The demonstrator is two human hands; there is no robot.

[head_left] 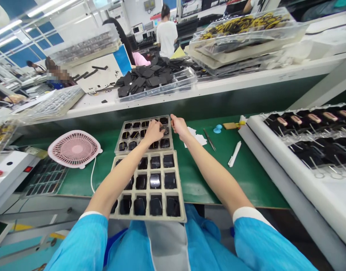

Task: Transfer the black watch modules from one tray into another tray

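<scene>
My left hand (155, 131) reaches over the far clear plastic tray (120, 151), its fingers closed on a small dark glossy square piece (165, 130) at the tray's right side. Beside that tray's upper right corner is my right hand (178, 126), fingers curled in a pinch; whatever may be between them is too small to make out. Dark pieces, some with a yellow strip, fill the far tray's compartments. Closer to me lies a cream tray (182, 205) holding shiny black squarish pieces, partly covered by my left forearm.
Right of my hands lie white paper (199, 139), tweezers (209, 140), a white pen (234, 154) and a blue rubbery object (217, 129). A pink fan (75, 149) stands left. Black parts (146, 77) are heaped on the shelf ahead. A rack (274, 145) borders the right.
</scene>
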